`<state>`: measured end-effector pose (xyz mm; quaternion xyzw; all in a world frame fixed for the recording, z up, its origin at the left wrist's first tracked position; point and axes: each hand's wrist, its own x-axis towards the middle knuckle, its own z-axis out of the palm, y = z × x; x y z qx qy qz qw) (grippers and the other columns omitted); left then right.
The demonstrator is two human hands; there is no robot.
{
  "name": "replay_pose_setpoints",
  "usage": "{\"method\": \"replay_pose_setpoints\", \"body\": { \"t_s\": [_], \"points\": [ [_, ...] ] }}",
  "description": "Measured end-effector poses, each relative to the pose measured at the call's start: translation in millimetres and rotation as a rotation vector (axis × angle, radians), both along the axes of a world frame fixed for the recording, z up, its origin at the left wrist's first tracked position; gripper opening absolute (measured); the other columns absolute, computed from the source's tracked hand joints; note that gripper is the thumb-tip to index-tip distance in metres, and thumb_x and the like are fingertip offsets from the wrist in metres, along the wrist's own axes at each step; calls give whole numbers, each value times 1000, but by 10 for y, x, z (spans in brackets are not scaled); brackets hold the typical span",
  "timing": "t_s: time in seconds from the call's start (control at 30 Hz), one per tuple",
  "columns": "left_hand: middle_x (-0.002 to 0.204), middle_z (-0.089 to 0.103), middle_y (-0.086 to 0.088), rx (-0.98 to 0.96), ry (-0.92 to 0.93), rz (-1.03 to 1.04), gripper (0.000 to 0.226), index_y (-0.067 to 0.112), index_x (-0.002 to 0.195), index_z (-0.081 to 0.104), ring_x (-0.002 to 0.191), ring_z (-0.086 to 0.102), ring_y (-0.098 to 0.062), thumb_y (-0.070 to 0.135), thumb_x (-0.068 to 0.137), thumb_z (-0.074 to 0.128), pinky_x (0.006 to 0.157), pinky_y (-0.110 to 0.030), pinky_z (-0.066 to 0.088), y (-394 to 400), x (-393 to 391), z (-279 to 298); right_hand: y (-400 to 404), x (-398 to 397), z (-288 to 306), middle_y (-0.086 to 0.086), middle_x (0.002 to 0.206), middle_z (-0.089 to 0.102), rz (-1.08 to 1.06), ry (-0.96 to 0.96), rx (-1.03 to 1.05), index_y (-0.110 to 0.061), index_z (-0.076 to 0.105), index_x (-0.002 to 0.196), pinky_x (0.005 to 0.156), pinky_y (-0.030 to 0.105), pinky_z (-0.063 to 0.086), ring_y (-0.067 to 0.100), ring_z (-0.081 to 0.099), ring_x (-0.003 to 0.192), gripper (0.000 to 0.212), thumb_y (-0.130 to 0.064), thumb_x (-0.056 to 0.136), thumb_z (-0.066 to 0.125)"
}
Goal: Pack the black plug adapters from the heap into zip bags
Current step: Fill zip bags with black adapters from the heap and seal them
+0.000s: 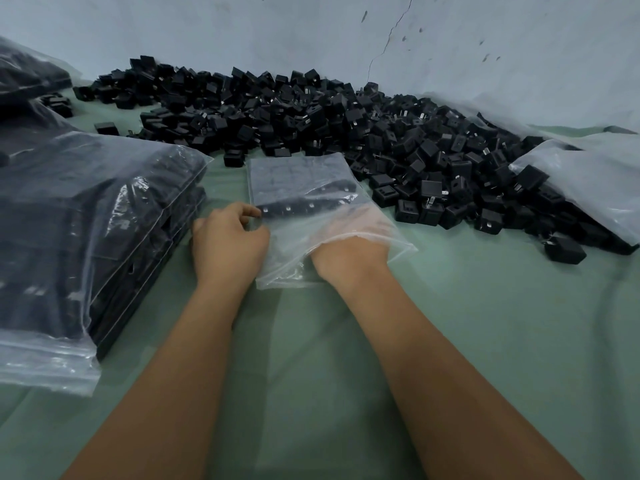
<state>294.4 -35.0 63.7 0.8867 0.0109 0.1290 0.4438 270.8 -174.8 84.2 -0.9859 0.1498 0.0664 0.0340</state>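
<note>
A big heap of black plug adapters lies along the wall across the green sheet. A clear zip bag lies flat before me, its mouth toward me, with rows of adapters packed at its far end. My left hand pinches the bag's left edge near the mouth. My right hand is inside the bag up to the wrist, seen dimly through the plastic just behind the packed row; its fingers are too blurred to tell whether they hold anything.
A tall stack of filled zip bags stands at my left, more bags behind it. Loose clear plastic drapes over the heap's right end. A pale wall rises behind. Green sheet covers the surface.
</note>
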Motion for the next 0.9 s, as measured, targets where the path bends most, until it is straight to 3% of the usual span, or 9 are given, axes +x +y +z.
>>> {"method": "replay_pose_setpoints", "body": {
  "t_s": [0.13, 0.2, 0.4, 0.53, 0.6, 0.63, 0.7, 0.8, 0.9],
  "points": [
    [102, 66, 3, -5, 14, -2, 30, 25, 109, 70, 114, 50, -28, 19, 81, 59, 92, -45, 48, 5, 2, 6, 2, -38, -43, -3, 67, 52, 68, -205, -158, -22, 50, 57, 61, 32, 34, 17, 42, 58, 17, -21, 74, 50],
    [99, 65, 5, -19, 23, -5, 30, 26, 108, 70, 112, 52, -28, 19, 81, 58, 92, -44, 49, 11, 2, 10, -3, -65, -40, -2, 64, 52, 98, -206, -187, -22, 50, 56, 60, 32, 35, 18, 40, 55, 19, -18, 74, 50],
    [99, 66, 4, -18, 15, -2, 30, 27, 107, 70, 114, 49, -26, 17, 81, 58, 94, -43, 47, 1, -12, 14, -83, -91, -92, -7, 66, 49, 93, -170, -51, -22, 49, 59, 73, 30, 33, 19, 48, 72, 21, -23, 80, 47],
    [100, 66, 4, -6, 19, 1, 30, 27, 108, 70, 114, 49, -26, 18, 82, 59, 94, -42, 47, -2, -10, 12, -52, -115, -67, -5, 66, 44, 97, -197, -128, -22, 47, 61, 69, 30, 34, 21, 48, 73, 21, -20, 82, 47],
    [99, 66, 5, -5, 18, 4, 30, 27, 108, 70, 114, 49, -26, 18, 82, 59, 94, -42, 47, 1, -9, 12, -52, -96, -69, -2, 81, 53, 22, -323, -105, -19, 59, 85, 66, 31, 38, 22, 53, 80, 14, -23, 84, 46],
    [100, 66, 4, -5, 16, 4, 30, 27, 108, 70, 114, 49, -26, 18, 82, 59, 94, -42, 46, 1, -9, 10, -71, -68, -82, 3, 99, 55, -58, -348, -77, -12, 54, 114, 72, 34, 40, 23, 53, 93, 33, -26, 86, 44],
    [100, 67, 2, -6, 13, 2, 30, 26, 109, 70, 115, 46, -25, 18, 82, 59, 94, -40, 46, -7, -9, 4, -98, -50, -108, 13, 126, 43, -145, -261, -58, -11, 15, 148, 88, 36, 39, 27, 43, 114, 69, -34, 88, 41],
    [98, 66, 4, -7, 13, 0, 31, 27, 109, 70, 116, 43, -25, 19, 82, 60, 94, -39, 44, -14, -9, -1, -93, -33, -142, 17, 134, 34, -133, -203, -160, -8, 1, 150, 97, 37, 33, 30, 35, 121, 80, -37, 88, 41],
    [95, 64, 5, -4, 14, -3, 31, 28, 108, 70, 117, 43, -25, 18, 81, 59, 94, -39, 44, -12, -9, -3, -99, -30, -140, 14, 131, 37, -138, -293, -84, -15, 24, 144, 88, 35, 34, 28, 37, 118, 64, -38, 87, 43]
  ]
}}
